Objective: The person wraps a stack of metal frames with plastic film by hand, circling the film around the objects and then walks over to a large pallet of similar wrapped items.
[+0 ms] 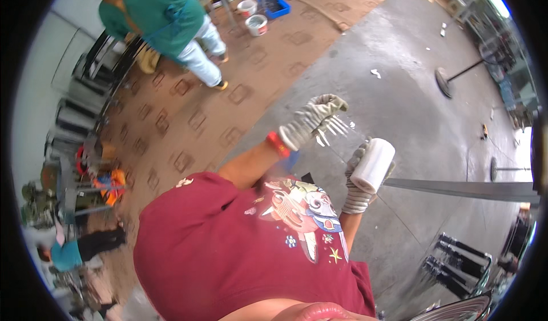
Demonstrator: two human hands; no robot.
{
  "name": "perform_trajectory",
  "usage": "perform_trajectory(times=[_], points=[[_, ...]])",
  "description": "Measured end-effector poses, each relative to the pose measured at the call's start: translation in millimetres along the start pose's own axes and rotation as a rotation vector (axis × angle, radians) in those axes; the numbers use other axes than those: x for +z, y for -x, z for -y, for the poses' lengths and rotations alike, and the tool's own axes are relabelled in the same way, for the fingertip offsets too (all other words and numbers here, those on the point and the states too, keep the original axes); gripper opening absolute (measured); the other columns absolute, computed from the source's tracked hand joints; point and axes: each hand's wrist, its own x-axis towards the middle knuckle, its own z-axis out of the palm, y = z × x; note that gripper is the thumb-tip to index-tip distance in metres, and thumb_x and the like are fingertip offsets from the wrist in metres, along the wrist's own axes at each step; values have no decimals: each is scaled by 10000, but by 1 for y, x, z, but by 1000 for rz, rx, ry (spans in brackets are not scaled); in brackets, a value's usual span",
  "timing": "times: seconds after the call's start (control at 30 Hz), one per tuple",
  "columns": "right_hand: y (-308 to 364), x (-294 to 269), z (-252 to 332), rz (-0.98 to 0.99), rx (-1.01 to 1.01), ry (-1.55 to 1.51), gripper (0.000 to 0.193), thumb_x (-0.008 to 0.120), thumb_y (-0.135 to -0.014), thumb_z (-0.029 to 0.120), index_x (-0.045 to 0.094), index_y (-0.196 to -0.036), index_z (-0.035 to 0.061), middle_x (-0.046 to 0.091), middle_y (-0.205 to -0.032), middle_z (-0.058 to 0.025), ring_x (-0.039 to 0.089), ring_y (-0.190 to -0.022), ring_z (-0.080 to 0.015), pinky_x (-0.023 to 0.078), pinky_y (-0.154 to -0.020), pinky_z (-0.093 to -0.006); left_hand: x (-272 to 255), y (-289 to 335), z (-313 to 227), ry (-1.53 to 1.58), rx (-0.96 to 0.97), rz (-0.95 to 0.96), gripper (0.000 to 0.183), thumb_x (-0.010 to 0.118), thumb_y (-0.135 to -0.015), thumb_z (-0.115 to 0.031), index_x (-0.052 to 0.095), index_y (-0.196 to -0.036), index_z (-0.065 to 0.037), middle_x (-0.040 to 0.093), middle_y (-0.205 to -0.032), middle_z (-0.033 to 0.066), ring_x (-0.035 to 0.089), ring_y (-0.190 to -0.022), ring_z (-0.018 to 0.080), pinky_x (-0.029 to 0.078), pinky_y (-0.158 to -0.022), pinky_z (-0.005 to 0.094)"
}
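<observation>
My left hand [313, 121], in a grey-white striped work glove with a red band at the wrist, is raised with its fingers curled. White shiny streaks [333, 129] show below its fingers, towards the roll; they look like glare on clear film, but I cannot be sure. My right hand [357, 200], gloved the same way, is wrapped round a thick white roll of plastic film [374, 166], held tilted. Just beyond the roll, a long grey metal bar [462, 188] runs off to the right; its near end is hidden behind the roll and hand.
A person in a green top [162, 18] stands at the upper left; another in teal [68, 255] is at the lower left. Buckets [257, 25] and a blue bin [275, 5] sit on the floor. A round-based stand [444, 83] and black-topped frames [456, 264] are on the right.
</observation>
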Motion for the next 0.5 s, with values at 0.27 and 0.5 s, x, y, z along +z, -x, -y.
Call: perform_trajectory(times=[0.27, 0.5], points=[[-7, 34, -7, 60, -113, -6, 737, 544, -773, 569, 434, -1190, -28, 515, -1059, -213, 513, -909, -334, 488, -773, -402, 1, -19, -14, 110, 53, 112, 183, 510, -904, -198, 595, -952, -44, 413, -537, -80, 318, -394, 2, 253, -355, 159], [-1, 53, -5, -10, -470, 81, 607, 605, -786, 470, 499, -1157, 1, 573, -1076, -172, 590, -924, -302, 507, -804, -444, 26, -42, -35, -38, 70, 345, 257, 548, -887, -243, 569, -1038, -35, 345, -489, -96, 242, -357, 10, 188, -328, 191]])
